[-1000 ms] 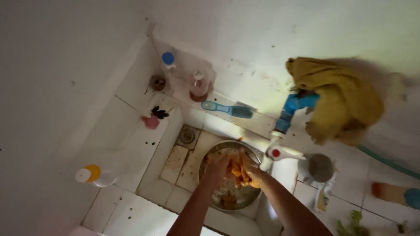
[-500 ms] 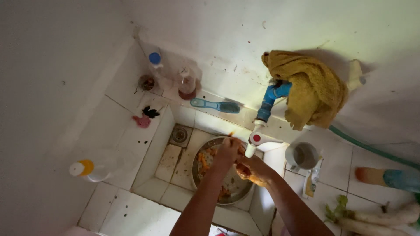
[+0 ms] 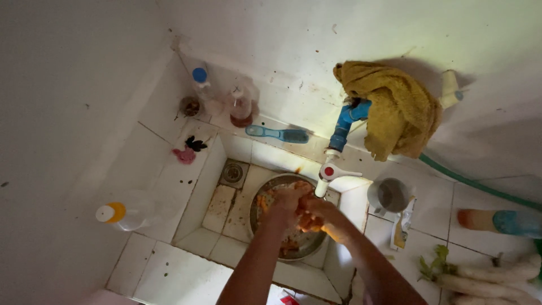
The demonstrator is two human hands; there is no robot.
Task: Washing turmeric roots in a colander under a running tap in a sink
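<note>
Orange vegetable pieces (image 3: 307, 217) are held between both hands over a round metal bowl (image 3: 265, 223) set in a white tiled sink (image 3: 226, 203). The left hand (image 3: 288, 202) is curled over the pieces from above; the right hand (image 3: 330, 219) is closed around them from the side. Finer detail of the grip is blurred, and the pieces appear to be carrot. More orange scraps are seen in the bowl below the hands. A white tap spout (image 3: 327, 175) on a blue pipe (image 3: 344, 127) is noted just above the right hand, with a yellow cloth (image 3: 395, 110) draped over the pipe. A drain (image 3: 232, 172) lies left of the left hand. A metal cup (image 3: 389, 195) stands right of the right hand; white radishes (image 3: 491, 277) lie further right.
</note>
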